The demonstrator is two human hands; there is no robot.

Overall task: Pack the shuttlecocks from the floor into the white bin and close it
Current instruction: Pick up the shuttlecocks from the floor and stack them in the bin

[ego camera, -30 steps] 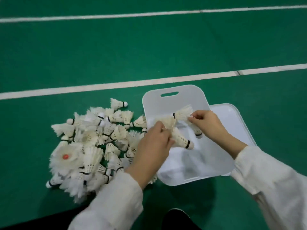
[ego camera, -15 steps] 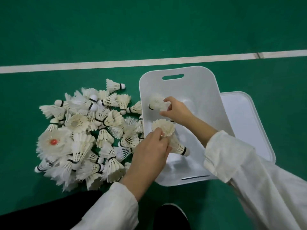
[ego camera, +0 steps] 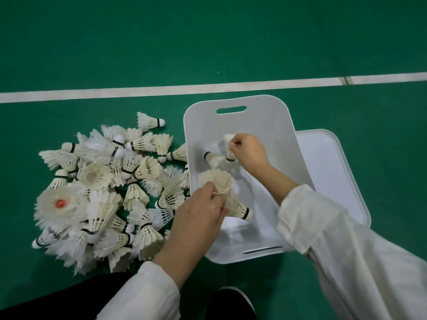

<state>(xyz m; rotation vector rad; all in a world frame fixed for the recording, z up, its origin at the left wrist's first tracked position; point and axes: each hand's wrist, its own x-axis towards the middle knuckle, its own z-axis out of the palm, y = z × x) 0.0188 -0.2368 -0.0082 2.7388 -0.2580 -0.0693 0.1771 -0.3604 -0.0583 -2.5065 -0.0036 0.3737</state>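
While left hand [ego camera: 198, 211] pinches feathered shuttlecocks [ego camera: 231, 199], right hand [ego camera: 248, 150] pinches another (cork down), smooth white bin [ego camera: 265, 121].

A single head-worn wide-angle view looks steeply down and forward from above the person's own sleeves, close over the green floor [ego camera: 115, 47]. The white court line [ego camera: 161, 90] crosses the upper part, bowed by the lens; no second view shares the scene.

An indoor badminton court: green floor [ego camera: 208, 42], white line [ego camera: 161, 90], shuttlecocks [ego camera: 104, 192].
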